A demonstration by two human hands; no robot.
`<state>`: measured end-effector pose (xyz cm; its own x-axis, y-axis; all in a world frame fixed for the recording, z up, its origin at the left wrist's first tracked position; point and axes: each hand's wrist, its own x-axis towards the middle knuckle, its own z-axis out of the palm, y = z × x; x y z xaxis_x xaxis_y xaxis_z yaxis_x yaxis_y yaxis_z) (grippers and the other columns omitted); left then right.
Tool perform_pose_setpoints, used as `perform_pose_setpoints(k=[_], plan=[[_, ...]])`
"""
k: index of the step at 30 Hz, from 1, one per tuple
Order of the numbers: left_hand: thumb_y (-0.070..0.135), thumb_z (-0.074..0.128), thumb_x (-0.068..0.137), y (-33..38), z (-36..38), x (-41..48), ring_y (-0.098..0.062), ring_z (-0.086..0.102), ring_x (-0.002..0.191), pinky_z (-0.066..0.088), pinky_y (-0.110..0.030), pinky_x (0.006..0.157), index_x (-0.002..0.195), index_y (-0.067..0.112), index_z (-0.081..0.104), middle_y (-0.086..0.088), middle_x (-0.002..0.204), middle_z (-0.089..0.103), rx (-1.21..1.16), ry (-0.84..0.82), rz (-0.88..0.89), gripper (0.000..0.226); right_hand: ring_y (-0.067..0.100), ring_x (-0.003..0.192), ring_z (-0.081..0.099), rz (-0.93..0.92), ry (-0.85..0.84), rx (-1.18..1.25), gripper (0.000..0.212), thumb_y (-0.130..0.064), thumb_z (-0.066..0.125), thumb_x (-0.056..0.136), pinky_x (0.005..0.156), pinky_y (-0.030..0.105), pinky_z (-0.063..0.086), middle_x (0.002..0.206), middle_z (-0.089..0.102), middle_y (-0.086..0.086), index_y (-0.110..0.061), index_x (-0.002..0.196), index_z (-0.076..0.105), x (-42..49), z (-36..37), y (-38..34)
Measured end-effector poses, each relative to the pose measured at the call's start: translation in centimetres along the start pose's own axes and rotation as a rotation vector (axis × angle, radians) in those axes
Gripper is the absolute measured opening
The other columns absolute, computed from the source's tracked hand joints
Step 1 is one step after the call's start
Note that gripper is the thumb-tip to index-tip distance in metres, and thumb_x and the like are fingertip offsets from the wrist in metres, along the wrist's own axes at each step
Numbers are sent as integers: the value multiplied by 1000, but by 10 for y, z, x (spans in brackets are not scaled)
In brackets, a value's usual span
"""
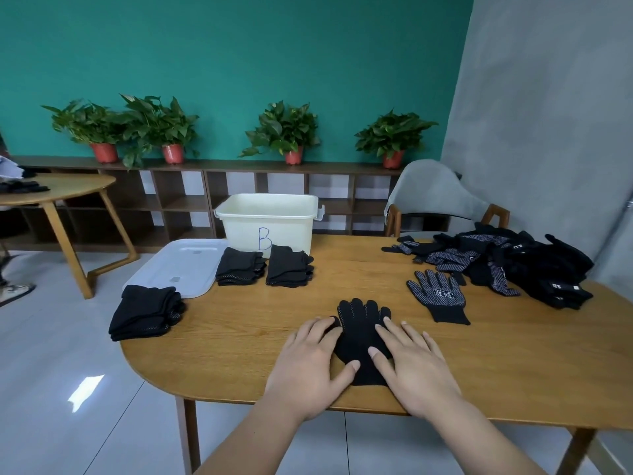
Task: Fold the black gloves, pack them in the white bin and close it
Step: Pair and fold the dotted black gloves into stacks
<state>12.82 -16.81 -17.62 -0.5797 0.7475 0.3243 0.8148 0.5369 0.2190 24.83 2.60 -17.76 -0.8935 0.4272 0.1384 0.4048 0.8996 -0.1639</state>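
Wooden table [239,337], near edge: glove [359,323] under left hand [308,368], right hand [414,368]

A teal wall [239,46] backs a low dark wooden shelf unit [239,166] carrying four potted plants [284,130] in red pots. A grey wall [548,114] rises at right behind a grey upholstered chair [435,193]. Glossy pale floor tiles [44,337] reflect light; a round wooden table [68,186] stands left.

Bare surface [349,269] was left between the folded stacks [289,267] and the glove pile [534,265]; the white bin [270,221] was fronted by stacks.
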Motion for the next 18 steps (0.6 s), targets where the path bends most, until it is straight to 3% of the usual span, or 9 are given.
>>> perform_pose_setpoints(k=[8,13,15,18], plan=[[83,39,94,0,-4,-5,0,33,145,26,-29,120,150,43,52,28,153,43,-72,-22,116,70,7,159,-10,-68,-13,24,64,-67,16,105,131,39,-2,172,-3,-24,-45,165,11,-1,-2,3],[81,39,96,0,-2,-4,1,26,150,23,-32,124,151,43,52,27,158,41,-76,-1,108,68,10,160,-14,-61,13,61,68,-71,15,103,131,41,0,173,-7,-21,-44,165,10,0,1,3],[78,46,95,-1,-2,-4,2,28,148,26,-31,122,146,43,57,27,154,44,-113,27,128,63,7,160,-8,-108,96,101,66,-71,24,103,131,39,8,172,0,-24,-46,163,21,-2,0,5],[71,58,94,-5,1,-5,4,43,131,37,-32,111,122,42,73,28,134,58,-172,82,157,43,2,155,16,-220,203,213,47,-66,47,100,124,39,31,163,29,-30,-50,143,54,-7,-1,8]])
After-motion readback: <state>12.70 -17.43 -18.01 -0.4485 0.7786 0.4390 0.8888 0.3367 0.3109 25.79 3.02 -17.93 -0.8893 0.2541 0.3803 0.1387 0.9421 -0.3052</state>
